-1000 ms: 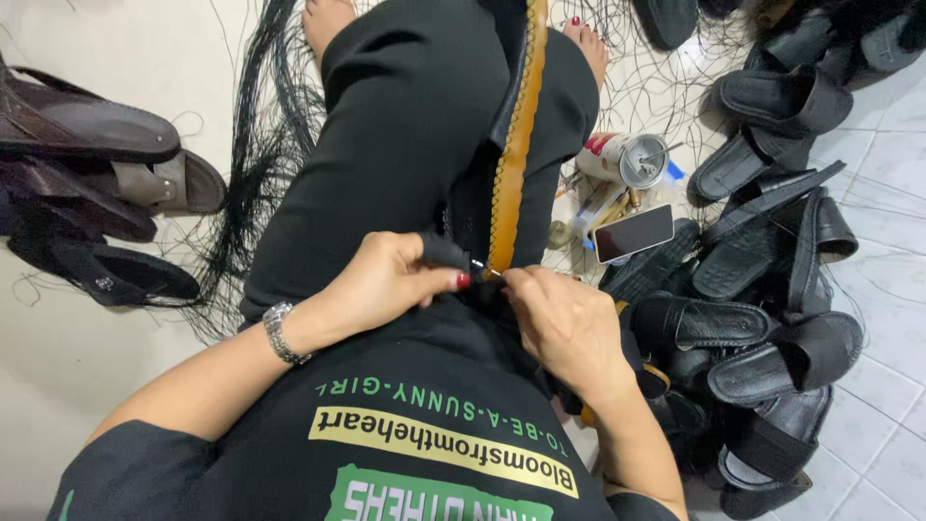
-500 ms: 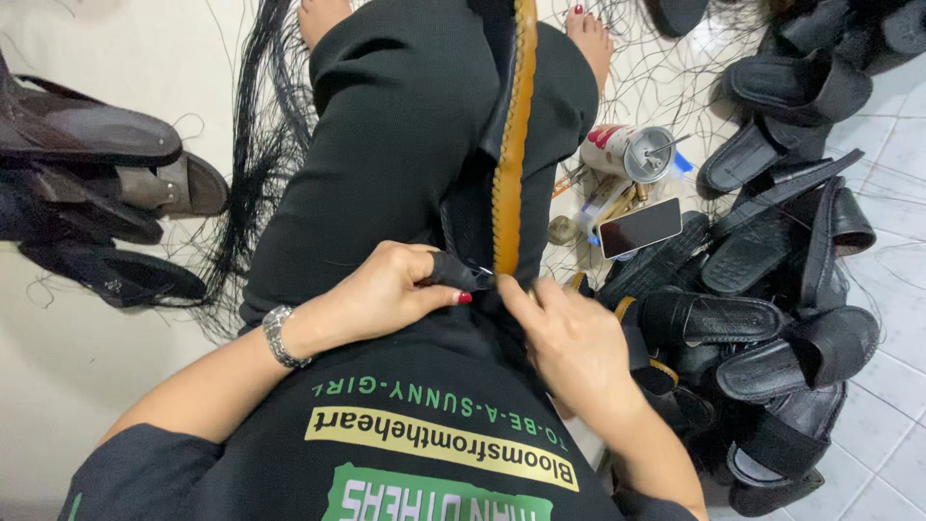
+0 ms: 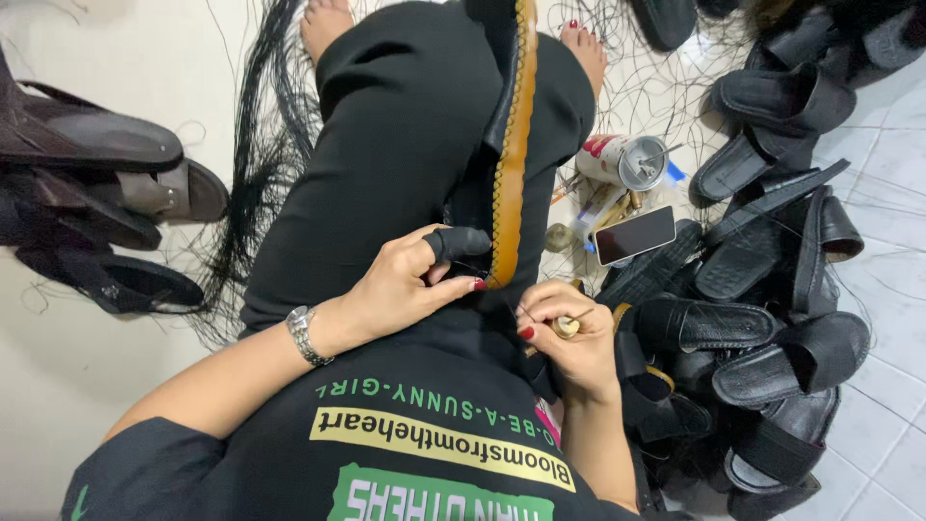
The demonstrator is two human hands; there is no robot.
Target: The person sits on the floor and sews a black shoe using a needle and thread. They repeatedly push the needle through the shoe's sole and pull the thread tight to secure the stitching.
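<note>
- Tan-edged sandal sole (image 3: 516, 145) on lap, long axis twelve to six.
- Left hand (image 3: 415, 285) pinching its near end, nearer.
- Right hand (image 3: 569, 333) at four o'clock, fingers (image 3: 540, 311) closed on small awl (image 3: 567, 326).

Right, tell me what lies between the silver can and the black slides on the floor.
In the head view, a dark-screened phone lies flat on the tiled floor between the can and the heap of black slides, its far end touching the slides.

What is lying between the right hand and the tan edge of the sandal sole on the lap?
Nothing visible. The right hand sits just right of the sandal sole, its near end pinched by the left hand. Only a small gap over black trousers separates them.
</note>
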